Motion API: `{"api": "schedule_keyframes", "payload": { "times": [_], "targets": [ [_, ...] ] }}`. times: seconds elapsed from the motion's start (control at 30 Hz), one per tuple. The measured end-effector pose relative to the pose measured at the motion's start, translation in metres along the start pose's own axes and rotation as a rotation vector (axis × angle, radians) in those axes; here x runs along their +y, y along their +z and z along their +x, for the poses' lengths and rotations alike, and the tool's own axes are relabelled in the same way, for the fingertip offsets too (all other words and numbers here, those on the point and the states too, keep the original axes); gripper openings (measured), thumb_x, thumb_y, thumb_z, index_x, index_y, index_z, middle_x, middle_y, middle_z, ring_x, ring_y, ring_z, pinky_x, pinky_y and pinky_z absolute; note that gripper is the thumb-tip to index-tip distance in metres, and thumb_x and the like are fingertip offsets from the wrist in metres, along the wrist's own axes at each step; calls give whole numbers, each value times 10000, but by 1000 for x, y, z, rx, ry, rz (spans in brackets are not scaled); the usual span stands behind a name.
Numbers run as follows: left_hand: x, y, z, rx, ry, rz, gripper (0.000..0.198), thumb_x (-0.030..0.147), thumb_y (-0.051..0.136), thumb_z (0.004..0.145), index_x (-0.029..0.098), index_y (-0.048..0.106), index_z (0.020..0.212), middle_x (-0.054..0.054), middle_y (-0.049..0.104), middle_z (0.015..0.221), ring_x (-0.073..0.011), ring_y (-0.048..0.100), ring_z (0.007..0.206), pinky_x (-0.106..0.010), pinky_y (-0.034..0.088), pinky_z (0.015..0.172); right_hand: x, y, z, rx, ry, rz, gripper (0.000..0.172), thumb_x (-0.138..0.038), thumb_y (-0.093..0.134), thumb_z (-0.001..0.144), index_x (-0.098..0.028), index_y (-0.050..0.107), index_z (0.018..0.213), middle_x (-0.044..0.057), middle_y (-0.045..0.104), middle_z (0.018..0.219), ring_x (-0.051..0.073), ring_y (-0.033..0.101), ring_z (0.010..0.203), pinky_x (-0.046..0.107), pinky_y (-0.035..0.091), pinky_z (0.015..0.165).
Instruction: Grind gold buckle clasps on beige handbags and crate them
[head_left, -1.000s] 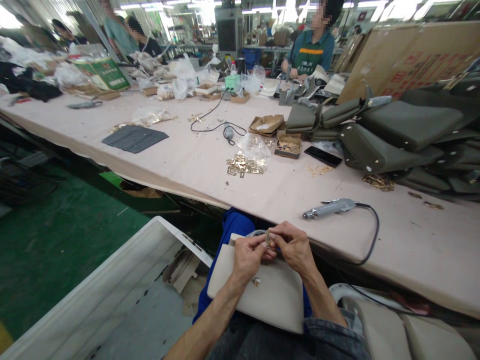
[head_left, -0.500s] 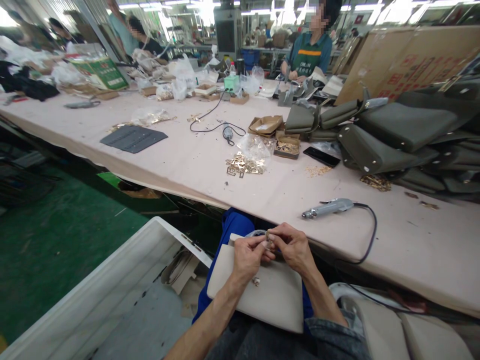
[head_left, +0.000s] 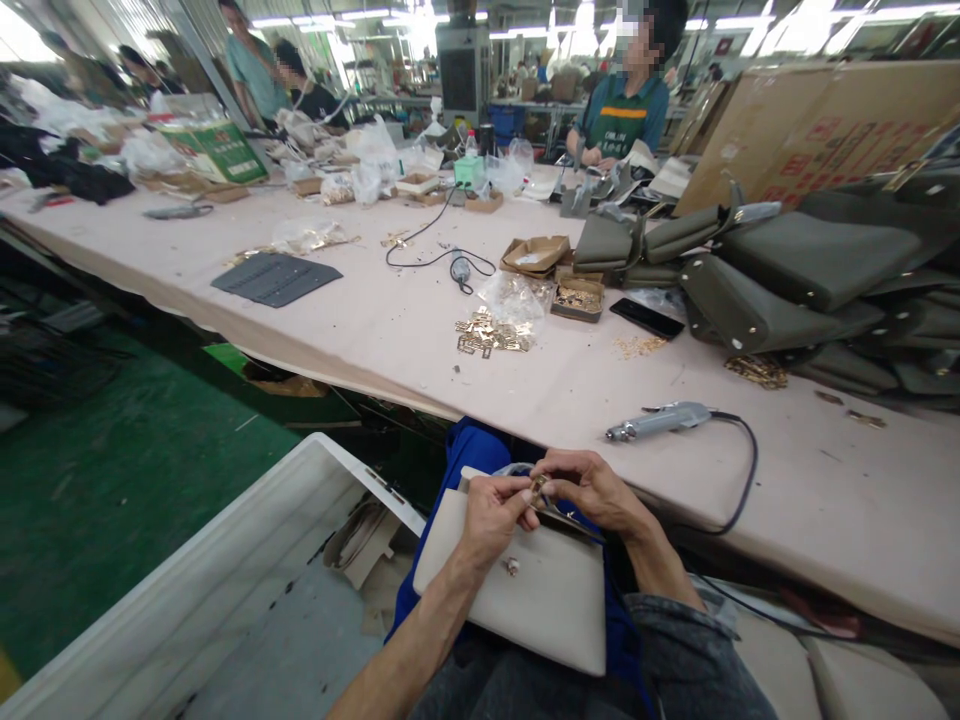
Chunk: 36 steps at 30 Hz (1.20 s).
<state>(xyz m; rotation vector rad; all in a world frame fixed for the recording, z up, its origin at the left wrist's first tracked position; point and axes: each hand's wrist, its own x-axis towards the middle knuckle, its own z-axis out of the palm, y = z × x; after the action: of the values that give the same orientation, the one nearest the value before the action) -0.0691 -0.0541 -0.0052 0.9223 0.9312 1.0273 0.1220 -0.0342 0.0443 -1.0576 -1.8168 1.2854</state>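
Observation:
A cream handbag point(head_left: 551, 605) lies across my lap, with a small metal clasp point(head_left: 511, 567) on its front. Over the bag's far edge my left hand point(head_left: 495, 515) and my right hand point(head_left: 585, 490) meet. Both pinch a small gold metal fitting point(head_left: 538, 484) between thumb and fingertips; its exact shape is partly hidden by the fingers. On the table in front lies a grey electric screwdriver point(head_left: 660, 422), apart from both hands.
Gold metal plates point(head_left: 495, 332) lie heaped on the table beside a small box of hardware point(head_left: 577, 298) and a black phone point(head_left: 646, 319). Dark olive bags point(head_left: 817, 250) pile up at right. A white bin point(head_left: 225, 590) stands at my left. Across the table sits a co-worker point(head_left: 626, 110).
My right hand has turned slightly, its wrist shifting right, while the fingers stay on the fitting. My left hand has barely moved. The view has tilted a little.

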Motion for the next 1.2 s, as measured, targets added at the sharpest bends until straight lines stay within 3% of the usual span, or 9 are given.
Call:
{"api": "schedule_keyframes", "payload": {
  "times": [0.27,0.4,0.6,0.8,1.0,1.2],
  "targets": [
    [-2,3,2,24,-11,45,310,347,780,765,97,828,940,-40,654,498,-104,533,400,-210,416,446,14,8,-9,82,-40,-56,295,-368,642,946,-214,756,1170,53,691,892,175,625,788,284,496,733],
    [0,4,2,13,-2,36,298,337,795,744,77,830,884,-35,622,475,-89,485,392,-211,376,437,4,3,-7,35,-48,-101,226,-357,640,948,-215,786,1046,43,696,872,174,624,800,279,480,754],
    [4,6,1,28,-31,-3,326,354,820,719,70,819,879,-34,636,511,-85,479,396,-214,392,427,5,-2,-1,-23,-13,47,284,-432,670,918,-184,776,1008,50,706,880,187,631,800,286,489,734],
    [-3,14,0,52,28,97,298,373,751,816,90,797,895,-18,635,500,-102,544,406,-213,467,462,6,3,-1,118,-55,-81,226,-363,628,950,-186,770,952,48,697,837,177,627,771,294,488,747],
    [-1,21,-1,-41,-25,143,397,483,663,887,109,755,980,-96,745,790,-198,752,629,-229,588,519,3,-3,0,97,-77,-74,192,-309,623,945,-194,775,970,44,688,850,170,637,768,287,493,743],
    [1,24,-1,26,-30,125,338,433,655,890,122,729,777,-69,705,588,-170,690,468,-220,552,453,8,7,4,191,-5,-123,176,-294,636,923,-205,785,955,42,690,823,172,633,758,277,490,703]
  ]
}}
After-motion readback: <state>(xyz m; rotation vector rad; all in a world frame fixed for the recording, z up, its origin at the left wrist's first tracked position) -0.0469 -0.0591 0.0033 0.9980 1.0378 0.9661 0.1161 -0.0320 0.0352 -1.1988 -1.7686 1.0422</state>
